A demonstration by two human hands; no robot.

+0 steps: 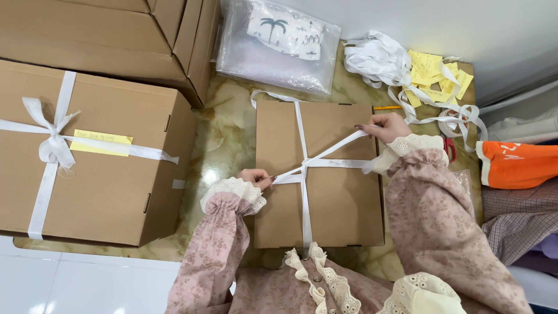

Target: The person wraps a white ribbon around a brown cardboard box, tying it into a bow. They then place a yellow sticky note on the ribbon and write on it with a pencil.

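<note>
- Surroundings: a large ribboned box (87,160) left; a plastic-wrapped packet (276,46) far; loose ribbon and yellow slips (433,75) far right.
- Flat cardboard box (318,174): centre of the table, long axis near-to-far.
- White ribbon (303,168): crossed over the lid.
- My left hand (254,178) and right hand (386,127): each pinched shut on a ribbon end, drawn apart diagonally.

Both arms reach forward in pink sleeves, the left hand (256,177) and right hand (388,126) each in a pinching grip.
</note>
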